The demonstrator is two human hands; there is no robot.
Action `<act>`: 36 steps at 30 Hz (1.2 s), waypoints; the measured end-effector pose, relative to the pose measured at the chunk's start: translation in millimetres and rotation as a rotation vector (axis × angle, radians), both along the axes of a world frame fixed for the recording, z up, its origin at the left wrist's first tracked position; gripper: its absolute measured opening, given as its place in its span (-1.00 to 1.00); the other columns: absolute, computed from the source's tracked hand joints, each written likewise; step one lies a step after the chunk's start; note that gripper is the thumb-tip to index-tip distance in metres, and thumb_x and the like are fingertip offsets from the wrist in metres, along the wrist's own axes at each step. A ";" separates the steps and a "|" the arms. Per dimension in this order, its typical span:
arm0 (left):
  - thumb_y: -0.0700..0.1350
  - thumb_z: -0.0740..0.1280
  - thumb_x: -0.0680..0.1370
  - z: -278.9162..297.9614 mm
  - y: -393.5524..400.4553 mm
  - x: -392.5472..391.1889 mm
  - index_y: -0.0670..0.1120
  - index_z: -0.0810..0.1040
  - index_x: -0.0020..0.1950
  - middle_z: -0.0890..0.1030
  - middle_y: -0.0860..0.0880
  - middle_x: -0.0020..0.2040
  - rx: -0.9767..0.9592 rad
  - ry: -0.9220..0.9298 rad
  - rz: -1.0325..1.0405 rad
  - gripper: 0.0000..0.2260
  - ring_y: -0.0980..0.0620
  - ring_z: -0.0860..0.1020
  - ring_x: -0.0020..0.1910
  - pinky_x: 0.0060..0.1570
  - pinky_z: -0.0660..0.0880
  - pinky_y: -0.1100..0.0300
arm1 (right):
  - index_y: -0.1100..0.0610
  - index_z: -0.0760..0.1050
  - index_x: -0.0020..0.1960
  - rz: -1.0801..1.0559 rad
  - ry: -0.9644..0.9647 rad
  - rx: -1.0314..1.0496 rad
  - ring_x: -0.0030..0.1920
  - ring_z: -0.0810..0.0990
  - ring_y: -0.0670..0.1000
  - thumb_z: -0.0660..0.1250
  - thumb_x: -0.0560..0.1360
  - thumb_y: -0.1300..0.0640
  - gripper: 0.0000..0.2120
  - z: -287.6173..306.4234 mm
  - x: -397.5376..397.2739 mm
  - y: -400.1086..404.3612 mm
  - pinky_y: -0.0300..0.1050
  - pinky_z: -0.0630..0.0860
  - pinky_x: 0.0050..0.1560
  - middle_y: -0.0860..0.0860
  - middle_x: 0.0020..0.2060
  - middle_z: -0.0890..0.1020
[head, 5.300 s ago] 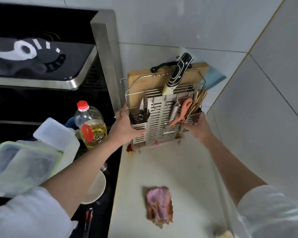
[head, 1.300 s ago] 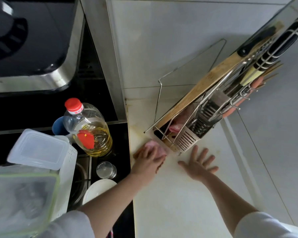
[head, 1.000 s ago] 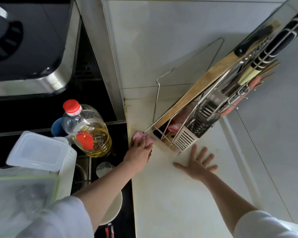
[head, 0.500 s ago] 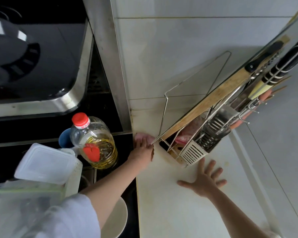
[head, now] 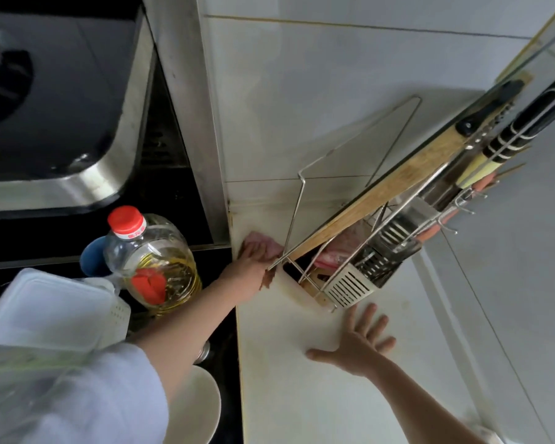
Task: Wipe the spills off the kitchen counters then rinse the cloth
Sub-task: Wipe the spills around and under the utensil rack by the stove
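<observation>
Left hand (head: 252, 262): cloth (head: 263, 244) is pressed on tabletop (head: 302, 379) corner (beside rack (head: 359, 251)), fingers on it.
Right hand (head: 358, 346): laid flat, fingers spread wide.

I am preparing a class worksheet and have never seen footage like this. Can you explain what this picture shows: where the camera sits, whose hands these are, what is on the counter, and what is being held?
The camera is worn on a person's head, looking down at their own bare hands; there is no robot. The left hand presses a pink cloth into the counter corner, beside a metal knife rack that holds a wooden cutting board. The right hand rests flat, fingers spread, holding nothing. Left of the counter stands an oil bottle.
</observation>
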State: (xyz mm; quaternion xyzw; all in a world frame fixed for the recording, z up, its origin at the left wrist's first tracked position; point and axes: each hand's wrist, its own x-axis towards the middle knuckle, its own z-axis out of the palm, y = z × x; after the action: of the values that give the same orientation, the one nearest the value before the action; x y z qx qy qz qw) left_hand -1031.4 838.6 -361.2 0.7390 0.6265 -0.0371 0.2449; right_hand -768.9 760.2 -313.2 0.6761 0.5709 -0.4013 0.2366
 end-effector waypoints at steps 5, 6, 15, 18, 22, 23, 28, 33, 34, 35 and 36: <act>-0.09 0.21 0.65 -2.3 6.3 -8.3 0.12 -0.11 0.63 -0.19 -0.15 0.62 -0.028 0.098 0.041 -0.34 -0.27 -0.18 0.59 0.49 0.20 -0.20 | 0.00 -0.65 0.42 0.028 -0.004 -0.040 0.22 -0.74 0.34 0.36 0.05 -0.61 0.50 -1.8 -0.5 1.1 0.37 -0.63 0.09 0.16 0.23 -0.75; -0.07 0.19 0.65 1.2 16.3 -8.1 0.14 -0.13 0.62 -0.21 -0.16 0.62 -0.044 0.123 0.074 -0.35 -0.28 -0.19 0.58 0.49 0.18 -0.22 | 0.01 -0.64 0.43 0.025 -0.009 -0.048 0.22 -0.75 0.34 0.36 0.05 -0.61 0.50 -2.8 0.1 1.4 0.37 -0.63 0.08 0.16 0.23 -0.76; 0.03 0.36 0.56 15.2 48.7 -5.7 0.13 0.51 0.38 0.49 -0.20 0.36 0.251 0.036 0.244 -0.62 -0.20 0.47 0.34 0.22 0.50 0.12 | 0.03 -0.60 0.47 0.031 -0.037 -0.050 0.22 -0.75 0.34 0.35 0.05 -0.62 0.50 -10.9 2.3 4.2 0.41 -0.60 0.13 0.15 0.21 -0.78; -0.18 0.23 0.63 3.0 34.3 -4.2 0.00 0.31 0.55 0.21 -0.26 0.55 0.068 0.116 0.007 -0.53 -0.26 0.21 0.53 0.48 0.16 0.03 | 0.07 -0.58 0.48 0.047 -0.036 -0.054 0.25 -0.72 0.37 0.34 0.06 -0.62 0.50 -9.3 1.7 3.3 0.48 -0.50 0.23 0.18 0.23 -0.76; -0.17 0.25 0.60 -6.7 49.1 -12.2 0.14 0.03 0.62 -0.05 -0.24 0.62 0.029 0.145 -0.056 -0.34 -0.35 -0.06 0.57 0.55 0.00 -0.14 | 0.11 -0.56 0.48 0.033 -0.043 -0.068 0.25 -0.70 0.39 0.35 0.06 -0.61 0.50 -8.7 1.6 4.9 0.52 -0.44 0.29 0.20 0.21 -0.76; -0.18 0.24 0.59 -5.3 58.0 -12.0 0.14 0.04 0.62 -0.04 -0.22 0.62 0.036 0.115 -0.095 -0.33 -0.34 -0.07 0.57 0.55 -0.01 -0.14 | 0.12 -0.55 0.48 0.031 -0.049 -0.070 0.25 -0.70 0.39 0.36 0.07 -0.60 0.50 -8.4 1.4 4.9 0.52 -0.43 0.29 0.21 0.21 -0.76; -0.04 0.12 0.62 0.9 83.3 -9.8 0.13 0.23 0.57 0.15 -0.09 0.61 0.144 0.004 -0.248 -0.51 -0.23 0.01 0.59 0.53 0.04 -0.07 | 0.16 -0.51 0.50 0.034 -0.094 -0.069 0.26 -0.69 0.41 0.36 0.09 -0.59 0.49 -14.9 1.3 6.5 0.52 -0.43 0.30 0.27 0.22 -0.73; -0.07 0.22 0.63 10.0 54.2 -9.0 0.26 0.07 0.59 -0.04 -0.15 0.63 0.063 0.178 -0.190 -0.41 -0.32 -0.02 0.57 0.53 0.09 -0.11 | 0.15 -0.45 0.54 0.047 -0.101 -0.080 0.25 -0.70 0.40 0.33 0.07 -0.62 0.49 -17.6 1.1 6.3 0.55 -0.42 0.31 0.28 0.26 -0.70; -0.07 0.22 0.62 12.0 52.1 -6.0 0.26 0.05 0.59 -0.02 -0.19 0.62 0.070 0.217 -0.187 -0.39 -0.34 0.01 0.55 0.50 0.15 -0.13 | 0.14 -0.44 0.54 0.049 -0.102 -0.081 0.24 -0.70 0.41 0.34 0.07 -0.61 0.48 -17.2 1.2 6.1 0.54 -0.43 0.31 0.28 0.26 -0.70; -0.07 0.21 0.61 14.7 51.9 -3.1 0.25 0.04 0.59 0.02 -0.20 0.60 0.105 0.237 -0.198 -0.38 -0.34 0.06 0.53 0.47 0.20 -0.14 | 0.14 -0.43 0.55 0.057 -0.104 -0.082 0.24 -0.70 0.41 0.34 0.08 -0.61 0.48 -16.9 1.2 6.4 0.54 -0.44 0.30 0.28 0.26 -0.70; -0.08 0.20 0.60 18.6 54.6 -1.4 0.23 0.04 0.59 0.06 -0.18 0.59 0.140 0.245 -0.216 -0.39 -0.32 0.10 0.52 0.45 0.24 -0.13 | 0.14 -0.42 0.55 0.065 -0.107 -0.081 0.24 -0.70 0.40 0.35 0.09 -0.60 0.47 -17.5 1.2 6.3 0.53 -0.44 0.29 0.28 0.26 -0.70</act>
State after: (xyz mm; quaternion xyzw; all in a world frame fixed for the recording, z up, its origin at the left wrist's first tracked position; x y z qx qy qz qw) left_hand -1032.9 893.1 -342.6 0.8074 0.5695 -0.1091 0.1093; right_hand -767.7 766.5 -330.7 0.6674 0.5625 -0.3794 0.3070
